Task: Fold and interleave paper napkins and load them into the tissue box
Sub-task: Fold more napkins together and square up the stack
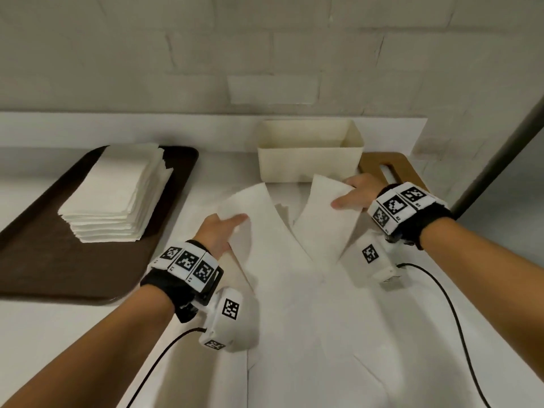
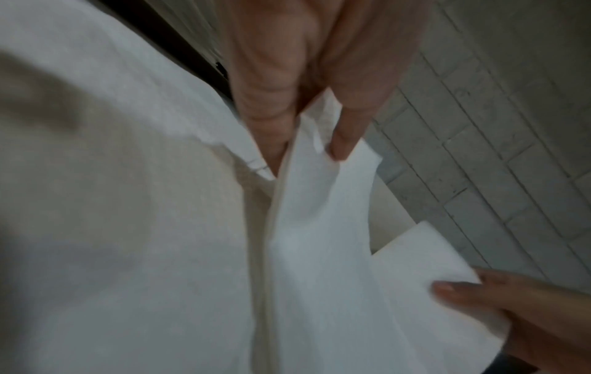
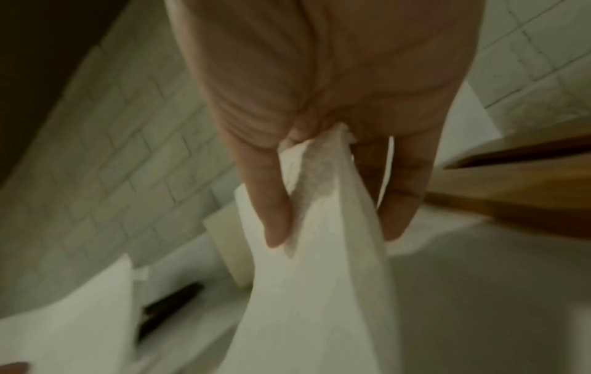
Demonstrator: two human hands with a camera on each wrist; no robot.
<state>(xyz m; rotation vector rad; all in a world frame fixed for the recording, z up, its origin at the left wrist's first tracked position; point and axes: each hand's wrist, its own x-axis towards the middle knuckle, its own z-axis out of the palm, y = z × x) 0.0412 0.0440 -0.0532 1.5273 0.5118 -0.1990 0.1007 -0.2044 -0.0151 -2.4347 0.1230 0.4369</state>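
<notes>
1. Right, head view first: my left hand point(image 1: 223, 231) pinches the far corner of one napkin point(image 1: 265, 231) and my right hand point(image 1: 356, 195) pinches a second napkin point(image 1: 326, 219). Both sheets are lifted at the far end and cross into a V, and I can't separate the layers below it.
2. Same view: the fingers of both hands are tucked under paper; only thumbs show on top.
3. Beyond the hands, the tissue box point(image 1: 309, 160) stands open against the wall, its floor hidden by the near wall. A wooden board point(image 1: 409, 169) peeks out behind my right wrist. The napkin stack point(image 1: 117, 192) sits on the brown tray point(image 1: 44, 260) at left, with bare counter between tray and napkins.
4. Left wrist view, blurred: thumb and fingers point(image 2: 265, 106) clamp a paper edge; the right hand's thumb holds the other sheet at lower right.
5. Right wrist view, dim: fingers point(image 3: 272, 197) grip the folded sheet on both sides; the box corner is half hidden behind it.
</notes>
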